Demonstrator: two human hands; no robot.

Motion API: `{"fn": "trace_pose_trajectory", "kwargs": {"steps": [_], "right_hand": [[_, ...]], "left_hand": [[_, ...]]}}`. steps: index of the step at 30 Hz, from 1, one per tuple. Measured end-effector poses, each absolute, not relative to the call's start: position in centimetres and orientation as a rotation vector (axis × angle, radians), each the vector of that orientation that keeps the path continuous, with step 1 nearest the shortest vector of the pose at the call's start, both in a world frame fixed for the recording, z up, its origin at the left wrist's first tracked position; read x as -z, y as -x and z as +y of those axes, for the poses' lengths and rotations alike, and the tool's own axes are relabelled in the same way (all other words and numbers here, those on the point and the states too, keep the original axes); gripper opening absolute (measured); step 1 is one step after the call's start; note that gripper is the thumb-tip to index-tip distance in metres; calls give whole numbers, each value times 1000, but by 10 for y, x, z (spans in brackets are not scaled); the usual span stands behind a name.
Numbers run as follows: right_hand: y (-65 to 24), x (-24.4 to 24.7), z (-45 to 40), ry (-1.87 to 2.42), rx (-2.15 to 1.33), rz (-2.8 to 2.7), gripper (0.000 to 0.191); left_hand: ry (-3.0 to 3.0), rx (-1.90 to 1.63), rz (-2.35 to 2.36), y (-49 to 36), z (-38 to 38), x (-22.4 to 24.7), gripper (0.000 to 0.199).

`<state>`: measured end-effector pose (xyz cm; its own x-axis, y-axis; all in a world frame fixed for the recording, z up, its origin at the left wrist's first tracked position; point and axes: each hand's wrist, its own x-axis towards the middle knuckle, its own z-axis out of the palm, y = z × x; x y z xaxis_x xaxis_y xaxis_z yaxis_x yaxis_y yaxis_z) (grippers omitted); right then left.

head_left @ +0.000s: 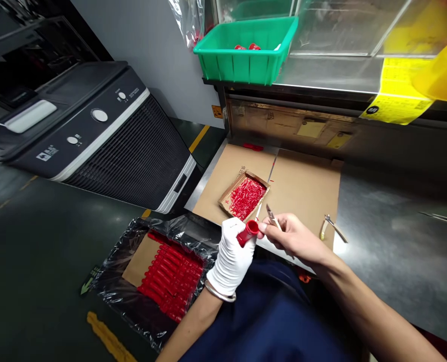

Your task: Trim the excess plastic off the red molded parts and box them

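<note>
My left hand [231,256], in a white glove, is closed around a red plastic tube-shaped part [249,231] whose round open end faces up. In my bare right hand [293,236] is a craft knife [273,217], its blade pointing up and away from the part. The right thumb and fingertips are at the rim of the red part. Just beyond my hands, a shallow cardboard tray [227,197] holds many small red plastic scraps [247,197]. Both hands are over the near edge of a cardboard sheet [302,186] on the metal bench.
Lower left stands a box lined with black plastic [110,281], with rows of red parts [170,276] inside. Pliers [332,227] lie to the right. A green bin [242,63] sits on the shelf, near yellow tape [444,73]. An air cooler [106,136] stands at left.
</note>
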<state>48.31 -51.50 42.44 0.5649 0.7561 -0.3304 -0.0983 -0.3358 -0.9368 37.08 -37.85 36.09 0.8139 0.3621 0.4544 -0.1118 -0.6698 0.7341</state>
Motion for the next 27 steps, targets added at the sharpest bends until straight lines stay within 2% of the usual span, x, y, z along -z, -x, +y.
{"fn": "trace_pose_trajectory", "kwargs": {"steps": [5, 10, 14, 18, 27], "right_hand": [[-480, -418, -515, 1725, -739, -626, 28], [-481, -414, -519, 1924, -556, -800, 28], [-485, -410, -534, 2210, -223, -1062, 24], [-484, -413, -544, 2308, 80, -1319, 21], [-483, -426, -544, 2327, 240, -1511, 23]], "left_hand": [[-2070, -616, 330, -369, -376, -368, 32], [-1966, -363, 296, -365, -371, -377, 27], [-1894, -278, 219, -361, -364, -380, 31], [-1887, -236, 191, -356, -360, -379, 32], [-1846, -218, 102, -350, -360, -374, 38]]}}
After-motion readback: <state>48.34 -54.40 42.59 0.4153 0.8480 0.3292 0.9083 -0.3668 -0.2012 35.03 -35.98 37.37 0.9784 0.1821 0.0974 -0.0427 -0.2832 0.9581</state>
